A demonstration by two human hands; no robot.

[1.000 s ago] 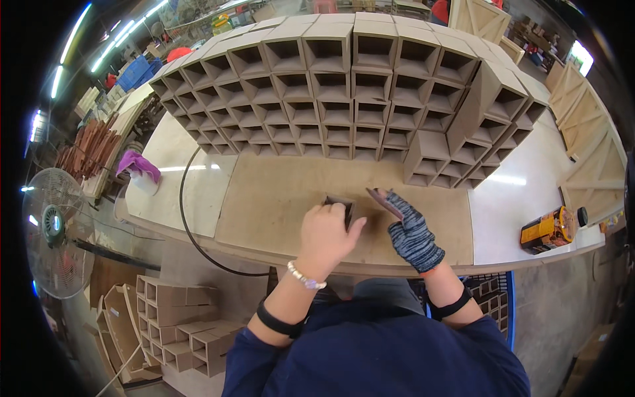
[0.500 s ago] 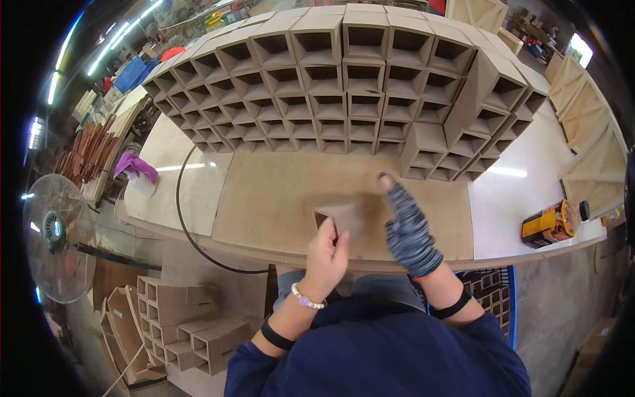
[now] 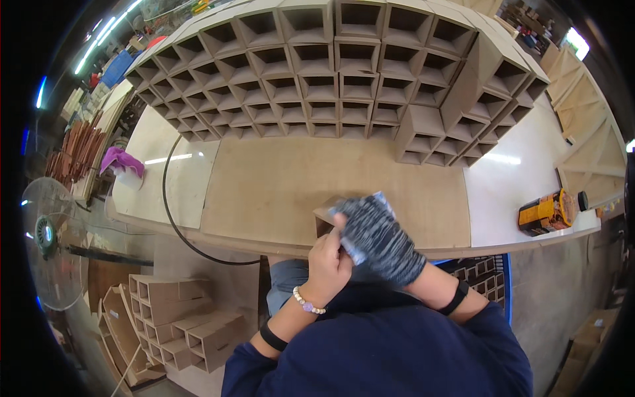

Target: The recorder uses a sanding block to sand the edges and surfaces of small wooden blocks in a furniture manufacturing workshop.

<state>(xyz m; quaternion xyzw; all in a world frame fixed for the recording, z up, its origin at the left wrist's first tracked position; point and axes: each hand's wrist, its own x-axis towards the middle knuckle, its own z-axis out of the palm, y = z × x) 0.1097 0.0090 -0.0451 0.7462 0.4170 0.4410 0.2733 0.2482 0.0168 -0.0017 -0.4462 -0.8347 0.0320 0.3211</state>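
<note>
In front of me, just above the table's near edge, is a small brown board box (image 3: 323, 214) with an open end. My bare left hand (image 3: 331, 261) grips its near side, fingers closed. Across the box's right side lies my right hand (image 3: 382, 239) in a grey-black knit glove, its fingers bent round the box. The bare tip of a digit shows at the glove's left edge. A pale bluish edge shows beside the glove; I cannot tell whether it belongs to the glove or to something under the hand. Most of the box is hidden.
Stacked open boxes (image 3: 321, 86) line the table's far side, with a stepped stack (image 3: 423, 135) at right. A dark hose (image 3: 167, 192) crosses the left end near a purple cloth (image 3: 122, 160). At right lies a yellow-black jar (image 3: 544, 215). More boxes (image 3: 175, 324) stand below left, near a fan (image 3: 46, 231).
My right hand has come left and down from beside the box onto it, and its spread fingers have bent round it. My left hand keeps its hold. The view has shifted slightly.
</note>
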